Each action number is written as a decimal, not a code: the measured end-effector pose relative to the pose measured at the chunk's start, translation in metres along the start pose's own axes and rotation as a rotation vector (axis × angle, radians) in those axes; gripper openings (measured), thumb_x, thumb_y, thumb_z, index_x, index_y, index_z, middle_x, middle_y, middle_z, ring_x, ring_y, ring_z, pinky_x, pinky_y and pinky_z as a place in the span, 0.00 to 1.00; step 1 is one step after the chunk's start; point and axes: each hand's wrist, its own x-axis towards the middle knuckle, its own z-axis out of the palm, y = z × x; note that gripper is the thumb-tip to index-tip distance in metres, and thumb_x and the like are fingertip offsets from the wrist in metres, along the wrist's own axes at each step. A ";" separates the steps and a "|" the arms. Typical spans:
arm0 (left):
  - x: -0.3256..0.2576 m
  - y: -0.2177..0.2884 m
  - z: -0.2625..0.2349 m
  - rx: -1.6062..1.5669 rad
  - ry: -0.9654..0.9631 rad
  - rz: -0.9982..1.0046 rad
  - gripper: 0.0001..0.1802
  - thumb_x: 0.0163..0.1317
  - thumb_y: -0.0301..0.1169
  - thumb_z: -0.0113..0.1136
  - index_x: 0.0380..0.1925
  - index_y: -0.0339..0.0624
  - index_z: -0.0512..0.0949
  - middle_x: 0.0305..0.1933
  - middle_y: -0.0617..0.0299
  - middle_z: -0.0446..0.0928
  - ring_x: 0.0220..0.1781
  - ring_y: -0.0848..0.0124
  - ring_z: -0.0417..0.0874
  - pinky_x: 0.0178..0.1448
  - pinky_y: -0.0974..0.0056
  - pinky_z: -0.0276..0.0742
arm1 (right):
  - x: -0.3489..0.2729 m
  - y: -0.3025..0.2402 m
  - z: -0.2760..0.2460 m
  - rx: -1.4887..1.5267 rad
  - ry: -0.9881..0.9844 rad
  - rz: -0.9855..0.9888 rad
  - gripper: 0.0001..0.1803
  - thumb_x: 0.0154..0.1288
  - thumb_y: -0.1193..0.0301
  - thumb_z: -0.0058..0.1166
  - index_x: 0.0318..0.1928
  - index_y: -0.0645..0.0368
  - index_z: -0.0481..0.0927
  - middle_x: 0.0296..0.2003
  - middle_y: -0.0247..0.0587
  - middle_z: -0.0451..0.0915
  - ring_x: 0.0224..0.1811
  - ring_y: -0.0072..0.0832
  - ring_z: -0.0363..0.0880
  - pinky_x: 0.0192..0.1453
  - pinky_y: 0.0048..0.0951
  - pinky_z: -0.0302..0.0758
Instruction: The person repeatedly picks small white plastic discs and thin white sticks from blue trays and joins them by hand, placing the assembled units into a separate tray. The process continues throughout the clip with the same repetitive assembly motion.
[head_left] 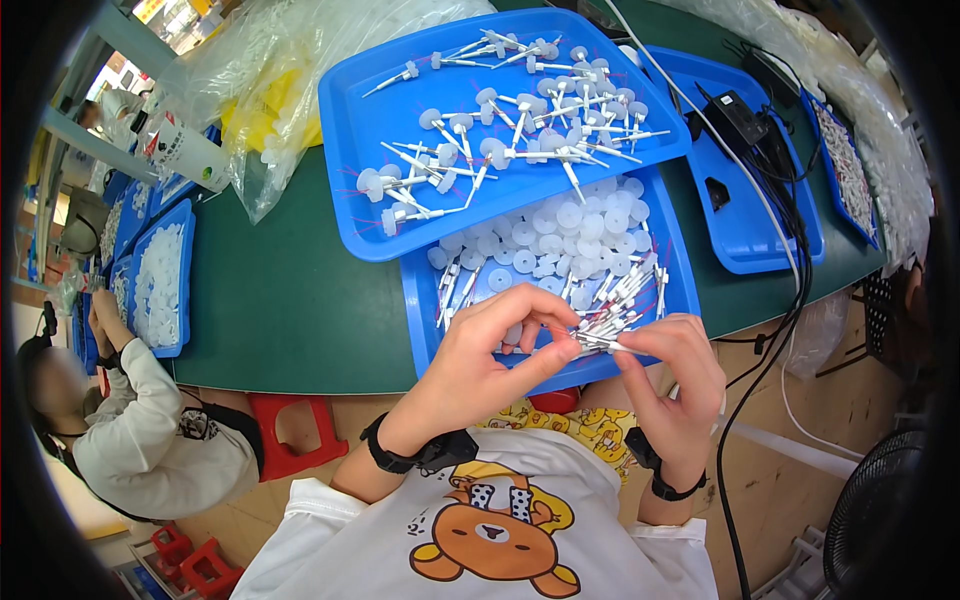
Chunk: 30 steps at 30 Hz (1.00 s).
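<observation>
Above the near edge of a blue tray (412,300), both my hands work on one slim white rod (605,344). My right hand (678,378) is closed, pinching the rod's right end between thumb and fingertips. My left hand (500,345) is closed too, thumb and forefinger together at the rod's left end, where thin reddish wires show. A whitish disc shows beneath its curled fingers; whether they hold it I cannot tell. Loose translucent white discs (570,216) fill the tray's far part, and a bundle of white rods (625,295) lies just beyond my fingers.
A second blue tray (350,225) overlaps the first, holding rods fitted with discs. To the right, another blue tray (745,258) carries a black adapter (735,118); black cables (790,290) hang over the table edge. A co-worker (160,430) sits at left near a red stool (290,430).
</observation>
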 end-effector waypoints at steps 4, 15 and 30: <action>0.003 0.003 -0.004 0.118 -0.067 0.081 0.13 0.59 0.29 0.71 0.44 0.44 0.85 0.34 0.65 0.82 0.28 0.75 0.69 0.34 0.69 0.67 | 0.000 -0.001 0.002 0.002 0.004 0.007 0.15 0.49 0.83 0.69 0.40 0.60 0.84 0.33 0.38 0.82 0.34 0.35 0.78 0.41 0.33 0.71; 0.002 -0.003 -0.004 0.124 -0.032 0.143 0.08 0.58 0.26 0.72 0.38 0.41 0.86 0.33 0.63 0.81 0.28 0.77 0.72 0.31 0.71 0.67 | 0.001 -0.003 0.006 0.007 0.001 -0.014 0.15 0.48 0.82 0.71 0.38 0.60 0.84 0.32 0.36 0.81 0.33 0.33 0.77 0.38 0.32 0.69; 0.002 -0.003 -0.005 0.134 -0.031 0.122 0.08 0.58 0.25 0.72 0.38 0.40 0.86 0.32 0.63 0.79 0.27 0.77 0.71 0.30 0.71 0.66 | 0.002 -0.002 0.012 -0.028 0.015 -0.058 0.13 0.48 0.82 0.70 0.36 0.62 0.83 0.30 0.36 0.79 0.30 0.34 0.75 0.35 0.33 0.67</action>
